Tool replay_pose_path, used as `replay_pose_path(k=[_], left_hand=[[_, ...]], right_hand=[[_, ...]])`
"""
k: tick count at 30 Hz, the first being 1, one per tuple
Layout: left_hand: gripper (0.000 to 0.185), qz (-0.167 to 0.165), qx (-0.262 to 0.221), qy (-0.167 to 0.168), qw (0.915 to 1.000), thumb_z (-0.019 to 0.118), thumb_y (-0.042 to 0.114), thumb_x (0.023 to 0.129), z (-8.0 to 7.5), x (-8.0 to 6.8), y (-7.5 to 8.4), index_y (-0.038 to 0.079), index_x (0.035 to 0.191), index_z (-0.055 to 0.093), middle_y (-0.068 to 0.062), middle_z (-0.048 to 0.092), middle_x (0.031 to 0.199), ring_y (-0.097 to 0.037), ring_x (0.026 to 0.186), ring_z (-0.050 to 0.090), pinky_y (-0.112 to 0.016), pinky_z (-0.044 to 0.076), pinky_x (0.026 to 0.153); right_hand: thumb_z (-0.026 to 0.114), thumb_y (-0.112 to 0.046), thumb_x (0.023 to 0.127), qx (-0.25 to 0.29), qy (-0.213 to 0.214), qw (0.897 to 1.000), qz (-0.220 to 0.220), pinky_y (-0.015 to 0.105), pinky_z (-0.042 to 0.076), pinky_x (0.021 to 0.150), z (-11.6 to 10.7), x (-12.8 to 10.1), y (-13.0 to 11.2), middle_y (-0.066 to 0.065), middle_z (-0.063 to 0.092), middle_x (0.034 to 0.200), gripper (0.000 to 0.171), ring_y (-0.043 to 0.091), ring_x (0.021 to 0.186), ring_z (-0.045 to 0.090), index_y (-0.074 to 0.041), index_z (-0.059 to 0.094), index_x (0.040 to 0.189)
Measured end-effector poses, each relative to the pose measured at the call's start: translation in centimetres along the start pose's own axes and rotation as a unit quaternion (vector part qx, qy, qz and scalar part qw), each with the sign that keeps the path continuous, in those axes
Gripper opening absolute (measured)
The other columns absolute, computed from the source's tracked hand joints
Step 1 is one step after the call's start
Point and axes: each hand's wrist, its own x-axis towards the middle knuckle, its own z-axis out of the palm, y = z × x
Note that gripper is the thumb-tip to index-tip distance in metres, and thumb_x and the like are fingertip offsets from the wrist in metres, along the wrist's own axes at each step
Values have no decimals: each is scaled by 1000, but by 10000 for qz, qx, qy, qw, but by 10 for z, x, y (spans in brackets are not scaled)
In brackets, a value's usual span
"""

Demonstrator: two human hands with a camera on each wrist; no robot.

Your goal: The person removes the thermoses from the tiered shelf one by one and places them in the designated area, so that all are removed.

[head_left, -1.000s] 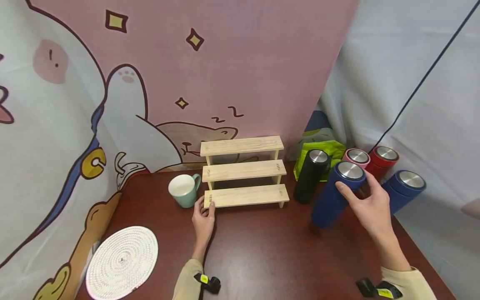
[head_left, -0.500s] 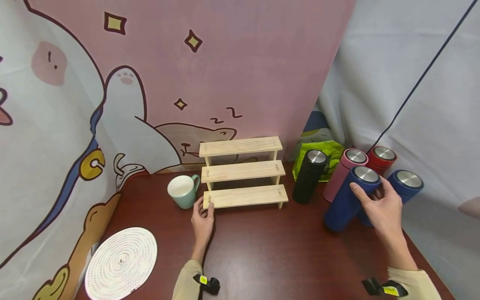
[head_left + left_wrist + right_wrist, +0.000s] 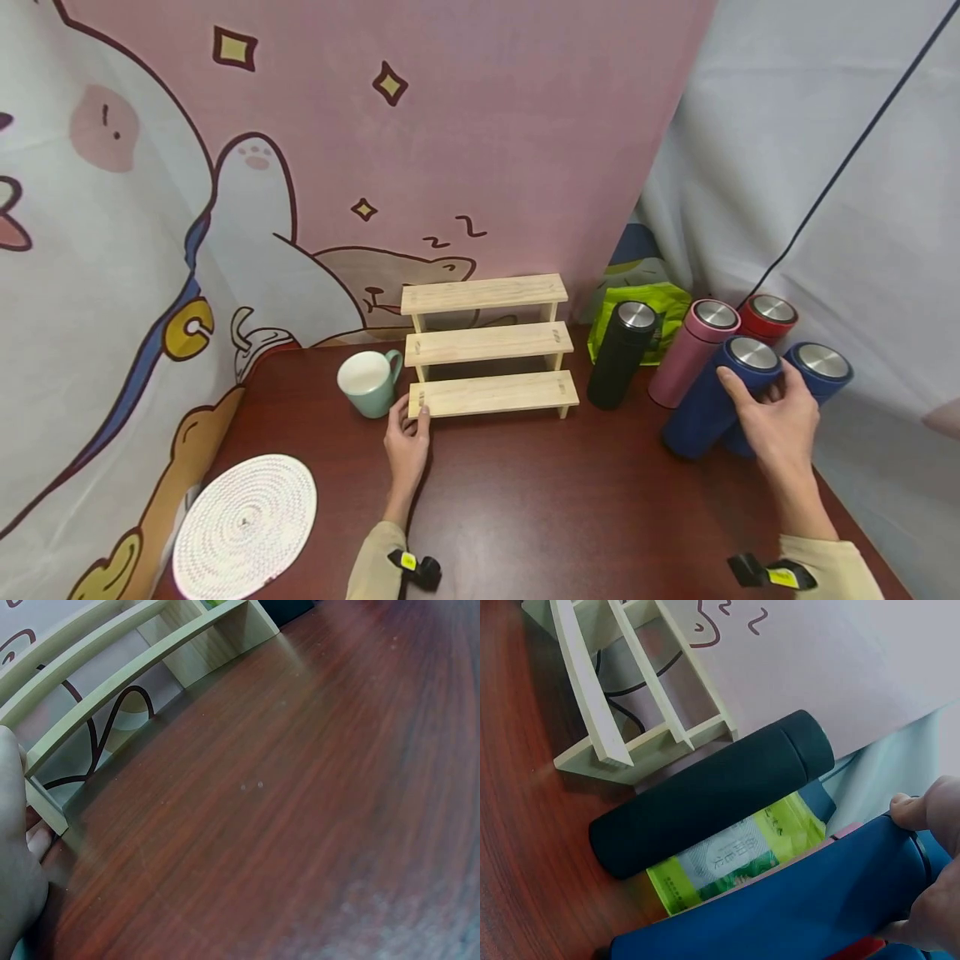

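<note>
A three-step wooden rack (image 3: 491, 395) stands near the back wall. My left hand (image 3: 407, 450) grips the left end of its lowest step, thumb on the front edge; in the left wrist view only part of that hand (image 3: 16, 877) shows. On the right, my right hand (image 3: 783, 429) holds a dark blue thermos (image 3: 703, 412) near its steel-topped lid. This thermos stands nearly upright beside a second blue thermos (image 3: 823, 367), partly hidden behind it and the hand. In the right wrist view, the held thermos (image 3: 795, 900) fills the lower part, its base near the frame's edge.
A black thermos (image 3: 617, 358) stands right of the rack, with a pink thermos (image 3: 682, 358) and a red thermos (image 3: 767, 321) farther right. Behind them sits a green packet (image 3: 600, 321). A mint mug (image 3: 371, 396) and a round woven mat (image 3: 243, 525) lie left.
My right hand has moved the blue thermos rightward, close to the other blue one, and the pink thermos's body has come into view. My left hand has stayed on the rack.
</note>
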Motion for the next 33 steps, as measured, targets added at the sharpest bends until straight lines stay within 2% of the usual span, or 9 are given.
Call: replay_pose_path(k=[4,8,12,16,25,33], left_hand=[[43,45,-3,39,10000,71,16,96,1,1,-1,7,137,59,-18,69,121,-26,105,67,-21,53,83],[44,155,-14,110,9998,70,11,96,2,1,2,2,137,58,-23,68,121,-31,104,66,-25,54,82],[44,223,-25,56,9997,69,7,96,-1,-3,20,-5,136,56,-27,67,119,-35,103,66,-29,56,82],[42,217,51,-43,9997,68,6,96,-6,-9,39,-7,135,57,-26,68,119,-34,103,66,-31,57,82],[43,180,-24,-46,9998,68,6,96,-7,-10,42,-6,135,57,-25,67,119,-33,104,66,-25,55,82],[43,141,-52,-84,9999,69,6,96,-7,-10,42,-7,135,57,-25,67,120,-32,104,66,-25,55,82]], right_hand=[[74,-40,92,-53,31,10000,70,42,40,113,1,3,5,12,49,154,81,35,140,48,-19,33,159],[75,-39,91,-63,103,9999,49,41,40,114,4,5,9,12,48,154,82,34,140,48,-17,34,159],[76,-37,91,-63,189,9998,-54,41,39,114,6,7,15,12,48,154,80,35,140,48,-16,36,158],[75,-36,92,19,224,9997,-67,41,38,115,7,9,20,10,47,156,79,34,141,46,-19,36,158],[78,-37,89,-215,339,9991,-131,41,42,111,6,8,22,13,52,152,80,38,136,52,-13,40,155],[74,-40,92,-394,61,9991,-117,58,38,109,0,4,21,23,43,156,85,44,140,45,-8,31,158]])
